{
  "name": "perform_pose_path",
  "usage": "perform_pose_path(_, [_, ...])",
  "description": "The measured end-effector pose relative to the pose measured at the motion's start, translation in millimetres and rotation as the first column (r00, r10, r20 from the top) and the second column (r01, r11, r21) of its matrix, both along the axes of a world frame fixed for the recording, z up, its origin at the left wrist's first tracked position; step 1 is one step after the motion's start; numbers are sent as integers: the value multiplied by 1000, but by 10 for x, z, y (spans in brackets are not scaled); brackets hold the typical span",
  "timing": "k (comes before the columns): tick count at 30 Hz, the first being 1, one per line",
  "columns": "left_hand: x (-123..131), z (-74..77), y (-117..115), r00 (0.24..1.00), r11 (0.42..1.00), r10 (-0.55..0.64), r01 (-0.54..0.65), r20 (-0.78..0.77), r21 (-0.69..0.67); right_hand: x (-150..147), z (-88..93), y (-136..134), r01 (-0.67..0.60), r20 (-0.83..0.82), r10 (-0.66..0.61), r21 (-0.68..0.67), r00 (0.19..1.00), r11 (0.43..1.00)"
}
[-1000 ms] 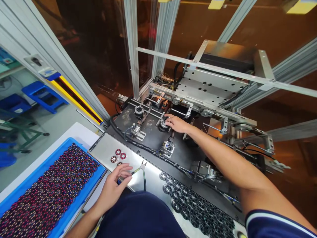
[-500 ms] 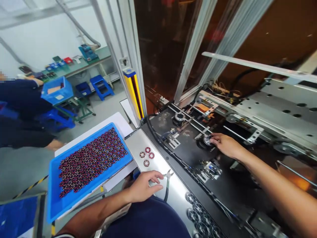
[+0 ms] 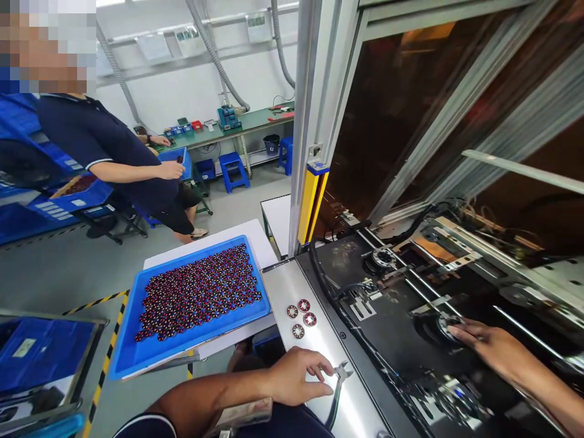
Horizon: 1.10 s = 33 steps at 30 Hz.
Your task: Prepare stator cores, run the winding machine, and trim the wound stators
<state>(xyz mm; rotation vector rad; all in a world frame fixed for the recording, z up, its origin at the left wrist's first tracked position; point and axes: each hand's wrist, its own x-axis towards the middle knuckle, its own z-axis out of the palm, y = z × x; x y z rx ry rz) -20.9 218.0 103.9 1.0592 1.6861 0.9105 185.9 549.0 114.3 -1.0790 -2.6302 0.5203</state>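
My right hand (image 3: 495, 350) reaches over the machine bed, its fingertips closed at the edge of a round metal ring-shaped part (image 3: 448, 326) in a fixture. The grip's far side is hidden. My left hand (image 3: 303, 374) is held above the steel ledge, fingers apart and curved, with nothing in it. Just beside its fingertips lies a pair of cutting pliers (image 3: 343, 370), jaws pointing away from me. Several small round wound cores, like motor stators (image 3: 309, 319), lie on the ledge beyond that hand. A second round part (image 3: 384, 258) sits in the farther fixture.
Left of the ledge, a blue tray (image 3: 122, 356) holds many rows of similar round parts on a white table (image 3: 260, 234). A yellow light-curtain post (image 3: 312, 207) and metal frame rise ahead. Black cables (image 3: 360, 325) run along the bed. A person (image 3: 123, 146) stands beyond the tray.
My view has swung left, so the machine and ledge appear farther right and lower. More of the other person shows. My right hand stays at the same fixture; my left stays beside the pliers.
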Motion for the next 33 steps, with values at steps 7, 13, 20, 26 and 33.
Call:
perform_pose_path(7, [0,-72,-212,995,995,-91,89,43,35,229,60,-430,25,184,-51,140,982,990])
perform_pose_path(13, [-204,-331,-402,975,977,-159,178,-158,118,493,43,-533,-110,347,56,136,936,985])
perform_pose_path(20, [333,-436,10,740,755,-545,638,-394,154,306,218,-548,-99,289,48,164,956,982])
perform_pose_path(26, [886,-734,171,446,484,-764,874,-465,43,498,567,-1166,107,-78,-82,412,994,905])
perform_pose_path(33, [886,-806,219,452,501,-759,865,-469,24,1054,335,-2871,240,-345,-103,385,933,891])
